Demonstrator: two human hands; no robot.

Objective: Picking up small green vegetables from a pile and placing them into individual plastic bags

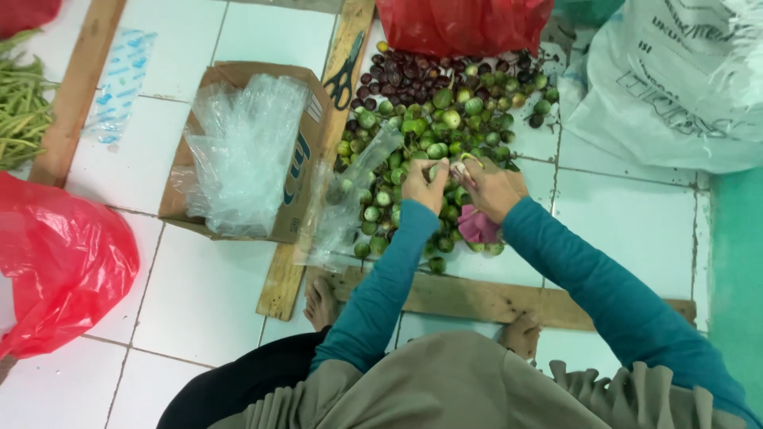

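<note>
A heap of small round green eggplants (429, 135) lies on the white tiled floor, with dark purple ones (405, 75) at its far side. My left hand (423, 184) pinches one small green eggplant (434, 169) above the heap. My right hand (489, 189) is close beside it, fingers closed on a small blade-like tool (461, 171) at the fruit's stem; the tool is partly hidden. Both arms wear teal sleeves. A pink scrap (478, 225) lies under my right wrist.
A cardboard box (302, 171) of clear plastic bags sits left of the heap. Black scissors (343, 79) rest on a wooden plank. Red plastic bags (60, 266) lie left and at the top, a white sack (675, 79) top right, green beans (20, 103) far left. My bare feet rest on a plank (453, 298).
</note>
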